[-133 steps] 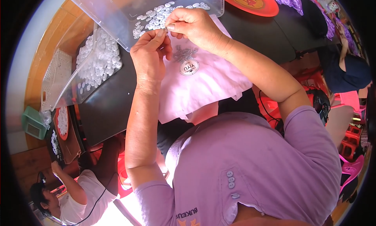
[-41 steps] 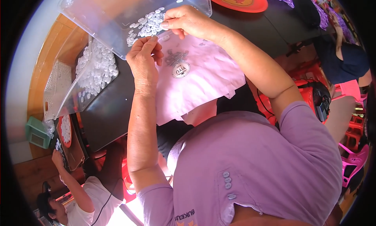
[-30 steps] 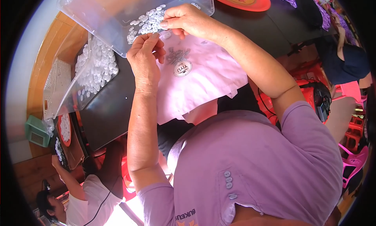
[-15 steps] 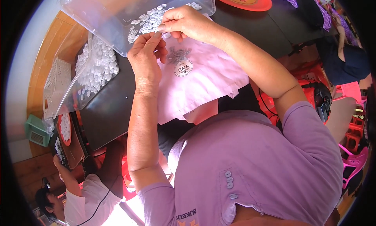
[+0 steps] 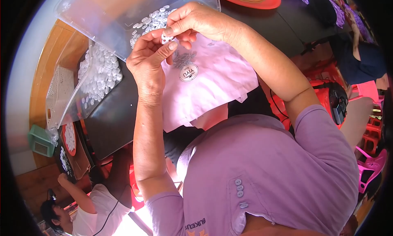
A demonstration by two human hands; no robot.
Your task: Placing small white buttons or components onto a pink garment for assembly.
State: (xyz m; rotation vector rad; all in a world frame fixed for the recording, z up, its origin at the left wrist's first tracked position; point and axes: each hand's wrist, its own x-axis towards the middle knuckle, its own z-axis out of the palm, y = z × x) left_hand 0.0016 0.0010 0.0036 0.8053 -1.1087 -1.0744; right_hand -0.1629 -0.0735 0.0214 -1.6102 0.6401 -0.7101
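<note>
Pinching a small white piece [image 5: 166,39] together, left hand [image 5: 148,58] and right hand [image 5: 198,22] now show it more plainly than before.

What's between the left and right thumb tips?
A small white piece lies between the thumb tips of the left hand and the right hand; the head view shows it.

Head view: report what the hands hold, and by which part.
The hands hold a small white piece near its edges, between thumbs and fingers; the exact contact points are partly hidden.
</note>
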